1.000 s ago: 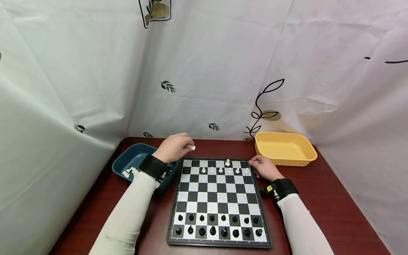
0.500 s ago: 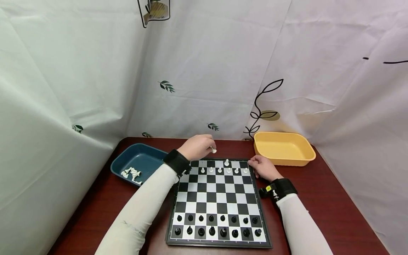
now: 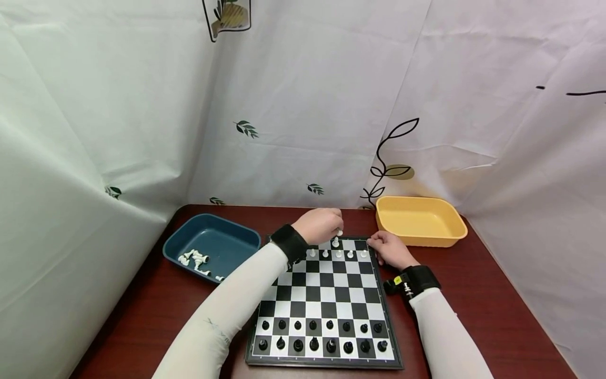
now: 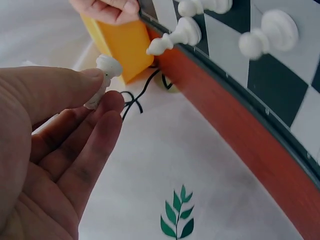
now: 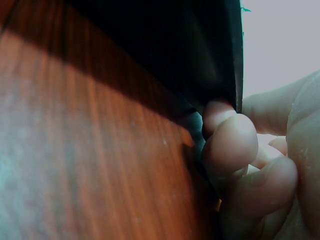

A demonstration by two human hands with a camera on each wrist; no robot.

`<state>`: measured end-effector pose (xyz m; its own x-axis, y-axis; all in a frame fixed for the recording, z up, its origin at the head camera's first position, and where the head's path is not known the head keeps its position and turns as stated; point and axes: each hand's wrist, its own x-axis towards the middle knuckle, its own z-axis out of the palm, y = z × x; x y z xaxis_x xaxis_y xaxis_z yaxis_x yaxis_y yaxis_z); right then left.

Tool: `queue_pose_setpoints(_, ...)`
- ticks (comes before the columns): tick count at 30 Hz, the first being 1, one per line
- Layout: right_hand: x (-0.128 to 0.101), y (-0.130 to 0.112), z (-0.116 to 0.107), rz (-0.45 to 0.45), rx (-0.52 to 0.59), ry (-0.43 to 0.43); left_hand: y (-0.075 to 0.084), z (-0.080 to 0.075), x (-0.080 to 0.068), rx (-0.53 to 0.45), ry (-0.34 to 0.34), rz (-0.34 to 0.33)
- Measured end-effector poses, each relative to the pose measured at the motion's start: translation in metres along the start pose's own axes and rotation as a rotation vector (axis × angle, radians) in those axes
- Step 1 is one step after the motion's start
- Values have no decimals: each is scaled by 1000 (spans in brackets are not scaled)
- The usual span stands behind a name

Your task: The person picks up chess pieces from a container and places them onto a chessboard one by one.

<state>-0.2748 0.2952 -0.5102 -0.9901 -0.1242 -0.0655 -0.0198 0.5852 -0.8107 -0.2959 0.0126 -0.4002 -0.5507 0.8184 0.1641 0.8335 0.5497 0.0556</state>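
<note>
Left hand: the left hand [image 3: 320,225] is held over the far edge of the board [image 3: 326,295], above its back rank.
Left fingers: a white piece [image 4: 102,80] is pinched between thumb and fingertips [image 4: 111,102]; the remaining fingers are loosely curled beneath it.
White piece: it is held clear of the board, tilted, its base against the fingers; in the head view it is seen just above the lone white piece [image 3: 335,242] on the back rank.
Right hand: the right hand [image 3: 389,249] is rested at the board's far right corner, beside the yellow tray [image 3: 420,221].
Right fingers: the fingers [image 5: 230,145] are curled and pressed together against the board's edge; the rim is touched, but whether it is gripped cannot be told.
Board: it is laid flat on the dark red table [image 3: 478,310]; 16 black pieces [image 3: 322,336] are set in the 2 near rows, and white pawns [image 3: 338,254] are lined along the second far row, partly hidden by the left forearm.
Blue tray: the blue tray [image 3: 211,245] is placed left of the board, with several white pieces [image 3: 195,258] lying at its near side.
Backdrop: white sheets [image 3: 303,105] printed with leaves are hung around the table.
</note>
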Motion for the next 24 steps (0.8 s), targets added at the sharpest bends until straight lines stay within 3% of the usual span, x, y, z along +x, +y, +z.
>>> queue_pose_setpoints(13,0,-2,0,21,0,5,9,31,24,27,-86,15)
queue_pose_setpoints(24,-1,-2,1,9,2,8,8,50,34,71,-73,34)
